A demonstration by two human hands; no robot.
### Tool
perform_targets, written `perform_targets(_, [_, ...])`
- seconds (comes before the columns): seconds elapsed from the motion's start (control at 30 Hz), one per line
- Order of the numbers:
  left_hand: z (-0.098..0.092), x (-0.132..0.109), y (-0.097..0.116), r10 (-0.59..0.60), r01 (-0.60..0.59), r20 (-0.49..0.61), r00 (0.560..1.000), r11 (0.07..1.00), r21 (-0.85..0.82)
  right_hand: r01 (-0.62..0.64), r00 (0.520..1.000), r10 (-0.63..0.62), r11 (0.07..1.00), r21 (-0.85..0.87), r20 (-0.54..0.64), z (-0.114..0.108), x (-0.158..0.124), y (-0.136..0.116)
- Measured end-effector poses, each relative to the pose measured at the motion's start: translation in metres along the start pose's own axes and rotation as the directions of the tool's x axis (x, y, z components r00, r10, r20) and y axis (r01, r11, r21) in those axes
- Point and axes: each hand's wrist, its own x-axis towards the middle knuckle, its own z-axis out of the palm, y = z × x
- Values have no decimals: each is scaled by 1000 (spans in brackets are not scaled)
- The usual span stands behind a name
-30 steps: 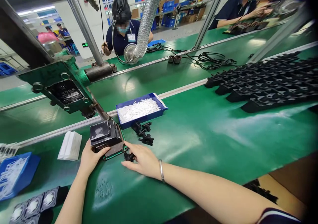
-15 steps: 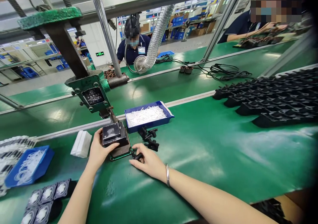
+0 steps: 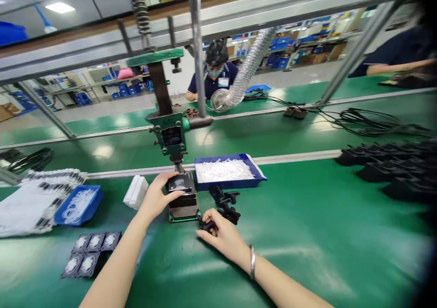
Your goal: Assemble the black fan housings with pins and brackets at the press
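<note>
Block point(image 3: 181, 182) of dark metal stood on the base point(image 3: 184, 214) of the green press point(image 3: 172, 136), with our left hand point(image 3: 155, 197) curved against it; whether it gripped, we could not tell. Our right hand point(image 3: 225, 238) pinched a small black part point(image 3: 206, 226) just beside that base, near the blue tray point(image 3: 239, 183).

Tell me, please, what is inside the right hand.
The right hand holds a black part between thumb and fingers. The portion behind the curled fingers is covered, so its full shape cannot be seen.
</note>
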Motion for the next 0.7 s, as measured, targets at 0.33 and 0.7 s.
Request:
perform_targets(0.33, [-48, -63, 27, -26, 9, 65, 998, 967, 255, 87, 996, -84, 988, -128, 24, 3, -7, 16])
perform_targets(0.7, [-94, -138, 10, -428, 113, 271, 862, 684, 721, 359, 933, -357, 903, -234, 52, 6, -5, 23])
